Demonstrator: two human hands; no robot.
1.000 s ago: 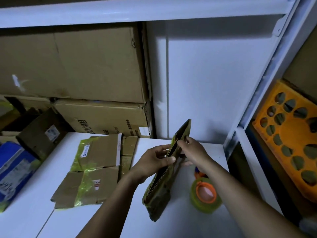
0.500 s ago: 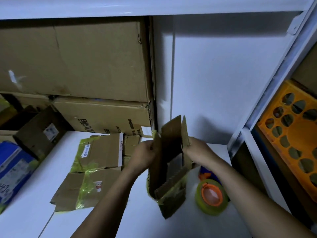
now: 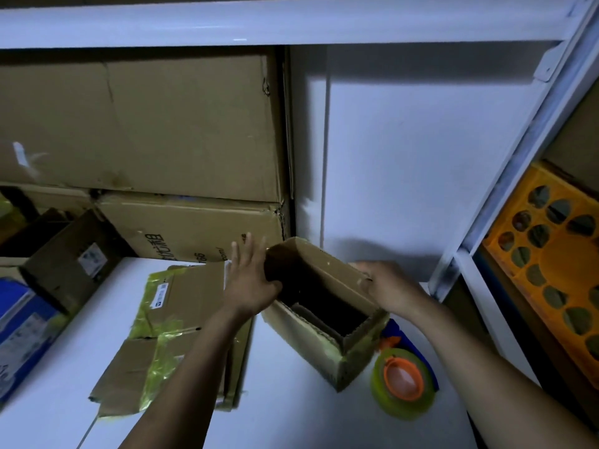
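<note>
Cardboard box (image 3: 303, 335), flat before, now squared; left hand (image 3: 251, 283) presses flat-fingered, right hand (image 3: 389, 286) grips

Dim white metal shelving (image 3: 291, 27), white wall (image 3: 405, 157)
</note>
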